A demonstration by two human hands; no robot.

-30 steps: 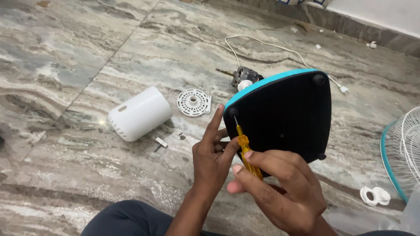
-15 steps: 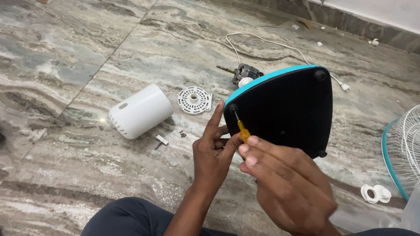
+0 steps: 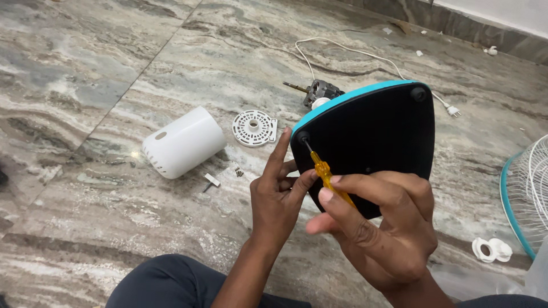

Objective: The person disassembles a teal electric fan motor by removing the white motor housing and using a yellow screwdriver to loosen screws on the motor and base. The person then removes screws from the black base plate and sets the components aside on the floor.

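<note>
Shifted since the earlier frame: right hand (image 3: 379, 228) has drawn back along the screwdriver, its fingers now bunched higher on the handle; left hand, fan base and floor items hold the same places.

Item 1. Fan base (image 3: 371, 148): rounded triangular plate, black underside, turquoise rim along its upper edge. Stood up on edge on the marble floor (image 3: 103, 68), underside turned toward the wearer. Round black foot at the left corner and another at the top right corner.

Item 2. Screwdriver (image 3: 326, 175): yellow translucent handle, thin dark shaft. Tip set at the left corner foot of the fan base.

Item 3. Right hand: closed around the screwdriver handle, thumb and fingers pinching it.

Item 4. Left hand (image 3: 277, 199): partly open, forefinger raised and touching the left edge of the fan base, thumb and other fingers close by the screwdriver shaft. Holds nothing of its own.

Item 5. White cylindrical housing (image 3: 184, 141): lies on its side, left of the fan base, vent slots at its near end.

Item 6. Round white perforated disc (image 3: 254, 128): flat on the floor, between the housing and the fan base.

Item 7. Small bracket and loose screws (image 3: 212, 180): just in front of the housing.

Item 8. Motor (image 3: 321, 92) with bare shaft: behind the fan base, white power cord (image 3: 342, 50) trailing toward the far edge of the floor.

Item 9. Wire fan guard (image 3: 531, 188), turquoise rim: right edge of the view, partly cut off.

Item 10. White plastic ring pieces (image 3: 492, 249): near the fan guard.
</note>
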